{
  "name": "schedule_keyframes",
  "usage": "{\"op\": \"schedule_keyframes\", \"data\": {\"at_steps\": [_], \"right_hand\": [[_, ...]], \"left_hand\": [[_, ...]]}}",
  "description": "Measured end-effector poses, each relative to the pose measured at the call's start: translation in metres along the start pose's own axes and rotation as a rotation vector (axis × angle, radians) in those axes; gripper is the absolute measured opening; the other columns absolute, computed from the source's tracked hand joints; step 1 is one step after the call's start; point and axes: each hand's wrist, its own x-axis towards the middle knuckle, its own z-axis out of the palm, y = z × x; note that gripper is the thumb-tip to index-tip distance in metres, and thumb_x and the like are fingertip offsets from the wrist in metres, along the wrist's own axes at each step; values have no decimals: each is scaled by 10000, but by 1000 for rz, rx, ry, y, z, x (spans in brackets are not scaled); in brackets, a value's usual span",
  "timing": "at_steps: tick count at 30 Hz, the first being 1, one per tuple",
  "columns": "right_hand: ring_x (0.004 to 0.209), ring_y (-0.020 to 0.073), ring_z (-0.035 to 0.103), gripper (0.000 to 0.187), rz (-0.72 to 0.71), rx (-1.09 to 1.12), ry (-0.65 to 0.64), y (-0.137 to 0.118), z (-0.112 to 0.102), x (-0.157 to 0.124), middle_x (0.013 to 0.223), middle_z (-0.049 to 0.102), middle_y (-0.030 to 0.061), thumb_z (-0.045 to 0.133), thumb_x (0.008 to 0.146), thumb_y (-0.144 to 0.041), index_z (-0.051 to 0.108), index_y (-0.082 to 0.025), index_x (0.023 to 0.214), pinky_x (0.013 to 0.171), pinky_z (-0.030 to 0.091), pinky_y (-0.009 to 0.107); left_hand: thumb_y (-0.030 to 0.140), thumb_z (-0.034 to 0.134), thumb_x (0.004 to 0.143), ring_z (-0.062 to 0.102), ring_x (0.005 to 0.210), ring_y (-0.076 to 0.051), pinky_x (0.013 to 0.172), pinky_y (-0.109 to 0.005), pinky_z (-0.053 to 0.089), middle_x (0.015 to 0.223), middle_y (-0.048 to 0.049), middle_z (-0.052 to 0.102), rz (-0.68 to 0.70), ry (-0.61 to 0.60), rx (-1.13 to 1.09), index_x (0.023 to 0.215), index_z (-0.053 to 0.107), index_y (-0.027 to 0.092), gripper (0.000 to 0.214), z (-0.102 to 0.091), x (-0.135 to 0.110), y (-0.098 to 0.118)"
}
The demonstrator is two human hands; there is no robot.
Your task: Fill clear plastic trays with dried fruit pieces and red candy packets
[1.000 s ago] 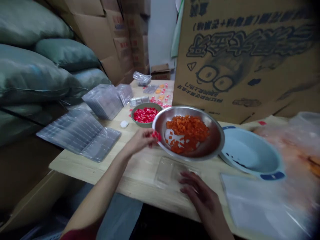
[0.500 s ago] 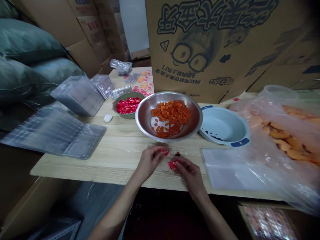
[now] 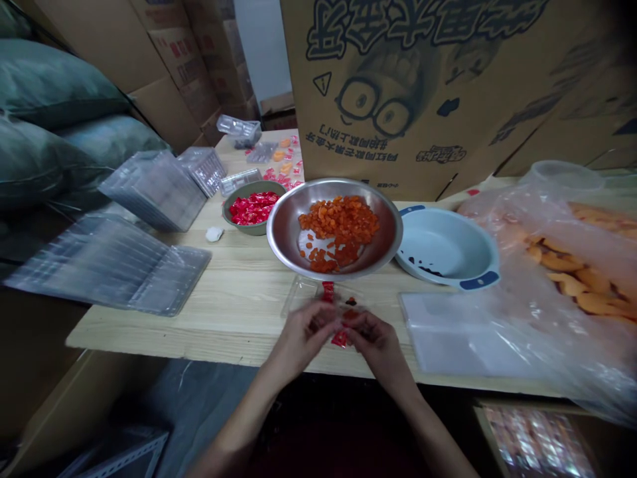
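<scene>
Both hands meet over the near edge of the bench (image 3: 239, 279), in front of the metal bowl (image 3: 284, 232). The right hand (image 3: 375, 337) has its grip pinching a small red packet (image 3: 340, 339), which hangs between the two hands. The left hand (image 3: 301, 338) has its fingers and thumb drawn in beside that packet; blur hides its grip, so I cannot tell whether it pinches anything. Just beyond the fingers lies a clear plastic tray (image 3: 298, 293), partly covered by the hands, with another red packet (image 3: 328, 291) at its middle and a small dark piece (image 3: 351, 301) to the right. The metal bowl holds a heap of orange bits (image 3: 343, 226). Left of it, a green bowl (image 3: 256, 228) is full of red packets; right of it, a pale blue basin (image 3: 448, 242) has dark crumbs on its bottom. Flat clear plastic (image 3: 448, 338) lies near the right hand, beside a bag (image 3: 502, 226) of orange slices. Stacked plastic trays (image 3: 159, 189) stand at left, and a large cardboard box (image 3: 368, 159) rises behind the metal bowl.
</scene>
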Motion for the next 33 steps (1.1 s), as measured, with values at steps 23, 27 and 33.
{"op": "schedule_keyframes", "data": {"at_steps": [23,27,33], "right_hand": [[1368,307,501,242,-608,-874,-16,49,-30,-21,1401,666,76,574,1033,-184,757,-270,1166,1095,476,555],[1416,280,477,317,-581,-868,-45,24,-35,-34,1468,620,81,584,1027,-186,696,-265,1313,1138,486,530],[1352,290,565,369,-617,-951,293,-81,-141,-32,1394,666,75,524,1034,-190,663,-320,1350,1117,499,553]], "left_hand": [[165,624,948,666,1040,-250,913,-392,557,1066,-82,705,178,114,495,1038,713,230,142,6,2,-44],[219,602,979,673,1026,-264,906,-416,556,1077,-88,721,320,203,556,1086,713,233,155,8,-6,-49],[309,631,950,693,1089,-304,904,-465,564,1284,-87,710,545,230,579,1244,703,312,303,4,-4,-57]]}}
